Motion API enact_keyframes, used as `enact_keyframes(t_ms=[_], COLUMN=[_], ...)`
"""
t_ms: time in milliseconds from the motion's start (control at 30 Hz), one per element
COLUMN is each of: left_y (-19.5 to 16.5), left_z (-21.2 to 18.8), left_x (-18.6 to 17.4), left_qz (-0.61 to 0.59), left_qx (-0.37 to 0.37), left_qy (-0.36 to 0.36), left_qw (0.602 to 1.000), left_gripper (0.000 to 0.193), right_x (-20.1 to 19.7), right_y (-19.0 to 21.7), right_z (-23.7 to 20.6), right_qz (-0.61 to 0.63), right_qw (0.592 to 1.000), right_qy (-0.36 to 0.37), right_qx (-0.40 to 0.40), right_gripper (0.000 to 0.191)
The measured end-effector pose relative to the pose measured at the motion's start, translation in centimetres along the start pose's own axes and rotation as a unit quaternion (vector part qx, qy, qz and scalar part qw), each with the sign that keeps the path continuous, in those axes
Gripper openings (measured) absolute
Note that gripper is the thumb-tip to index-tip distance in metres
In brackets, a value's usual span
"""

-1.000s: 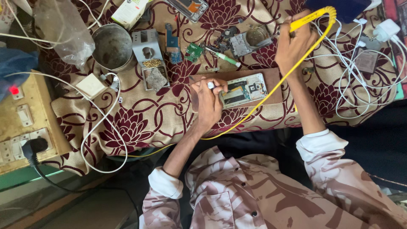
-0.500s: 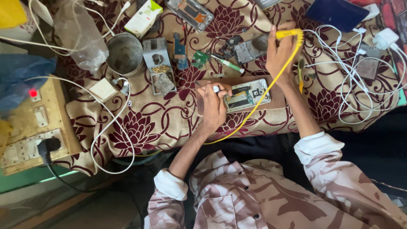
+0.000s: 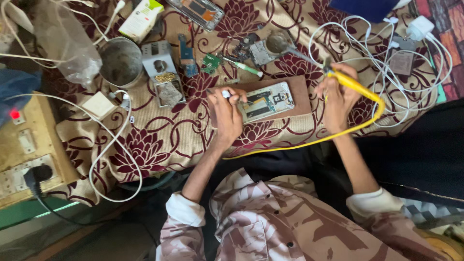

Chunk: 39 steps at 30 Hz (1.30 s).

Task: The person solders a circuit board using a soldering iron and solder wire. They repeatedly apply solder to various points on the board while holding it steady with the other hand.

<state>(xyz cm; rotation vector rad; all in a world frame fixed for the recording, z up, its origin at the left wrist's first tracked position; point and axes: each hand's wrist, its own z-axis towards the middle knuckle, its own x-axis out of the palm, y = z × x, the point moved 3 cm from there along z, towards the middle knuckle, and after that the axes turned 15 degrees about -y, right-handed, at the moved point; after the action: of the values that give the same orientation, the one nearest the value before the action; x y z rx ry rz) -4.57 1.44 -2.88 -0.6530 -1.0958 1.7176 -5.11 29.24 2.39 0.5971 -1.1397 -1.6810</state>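
Head view: left hand point(image 3: 226, 116) fingers pinched on small white bit, resting by opened phone point(image 3: 267, 100). Right hand point(image 3: 337, 96), 3 o'clock of phone, fingers clamped on yellow soldering iron point(image 3: 349, 82).

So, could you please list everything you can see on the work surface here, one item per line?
opened phone: one, silver frame with blue-green board, on the brown pad
brown pad: one, centre of the cloth
soldering iron: one, yellow handle and cable, in the right hand
floral cloth: one, maroon and cream, covering the surface
metal cup: one, grey, upper left
white cables: a tangle, upper right
small green board: one, above the pad
white-green box: one, top left
plastic bag: one, clear, far left
socket board: one, tan, red light, black plug, left edge
left hand: one, resting on the phone's left end
right hand: one, grip closed round the iron
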Motion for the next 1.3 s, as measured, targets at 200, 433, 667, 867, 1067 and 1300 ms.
enact_keyframes(t_ms=[200,433,667,867,1067,1300], left_y=[-1.4,-2.1,-2.6,-2.4,-0.2,-1.6], left_z=[-0.3,-0.3,-0.2,0.0,-0.8,-0.8], left_x=[-0.7,-0.5,-0.2,-0.3,0.1,-0.4], left_qz=[0.097,0.095,-0.028,-0.095,-0.049,0.009], left_qx=[0.09,0.112,0.006,0.128,0.07,0.142], left_qy=[0.009,0.001,0.084,0.055,0.074,0.031], left_qw=[0.991,0.989,0.996,0.986,0.994,0.989], left_gripper=[0.013,0.02,0.008,0.012,0.016,0.011], right_x=[-2.6,-1.7,-2.7,-2.5,-2.2,-2.3], right_y=[1.1,-1.5,-2.0,-2.5,-2.0,-2.1], right_z=[-4.6,-6.0,-6.5,-7.0,-7.5,-7.9], right_qz=[-0.007,0.041,0.015,0.12,0.101,0.089], right_qw=[0.995,0.997,0.993,0.982,0.987,0.988], right_qy=[-0.004,-0.042,-0.11,-0.146,-0.122,-0.122], right_qx=[-0.102,-0.055,-0.044,0.008,0.031,0.008], right_gripper=[0.033,0.029,0.032,0.038,0.044,0.047])
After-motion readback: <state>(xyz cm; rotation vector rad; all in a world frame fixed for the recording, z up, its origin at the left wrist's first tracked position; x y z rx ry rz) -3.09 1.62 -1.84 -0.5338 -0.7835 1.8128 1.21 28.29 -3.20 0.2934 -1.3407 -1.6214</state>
